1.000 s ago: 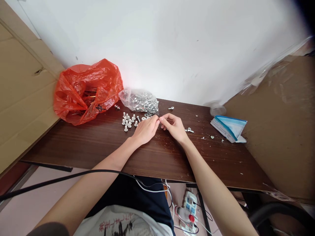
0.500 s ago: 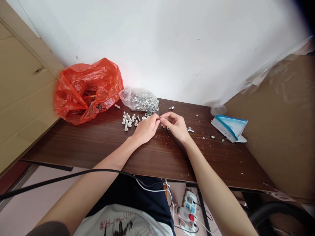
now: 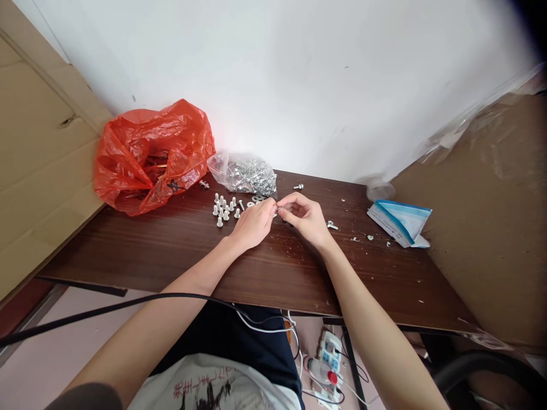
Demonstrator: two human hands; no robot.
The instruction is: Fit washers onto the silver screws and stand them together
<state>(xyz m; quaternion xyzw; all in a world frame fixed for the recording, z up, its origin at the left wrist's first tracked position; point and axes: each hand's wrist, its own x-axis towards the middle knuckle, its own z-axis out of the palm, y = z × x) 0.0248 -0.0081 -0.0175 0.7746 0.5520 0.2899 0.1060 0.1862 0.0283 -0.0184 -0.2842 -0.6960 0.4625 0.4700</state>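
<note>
My left hand (image 3: 255, 221) and my right hand (image 3: 304, 216) meet fingertip to fingertip just above the brown table. Between the right thumb and index finger shows a small silvery fastener (image 3: 280, 208), too small to name more exactly. The left fingers are pinched against its other end, and what they grip is mostly hidden. Left of the hands, several screws (image 3: 225, 215) stand upright on their heads. A loose screw (image 3: 241, 205) and a few washers (image 3: 258, 198) lie close behind the left hand. Right of the right hand lies a screw with a washer (image 3: 331, 225).
A clear bag of metal fasteners (image 3: 248, 173) rests near the wall, beside a red plastic bag (image 3: 154, 156). A single bolt (image 3: 298, 187) lies at the back. A blue-white packet (image 3: 399, 221) and a clear round container (image 3: 380, 191) are at right. Cardboard (image 3: 482, 228) borders the table (image 3: 179, 256).
The hands stay in nearly the same place. The fingertips have shifted slightly, and the silvery fastener between them now shows.
</note>
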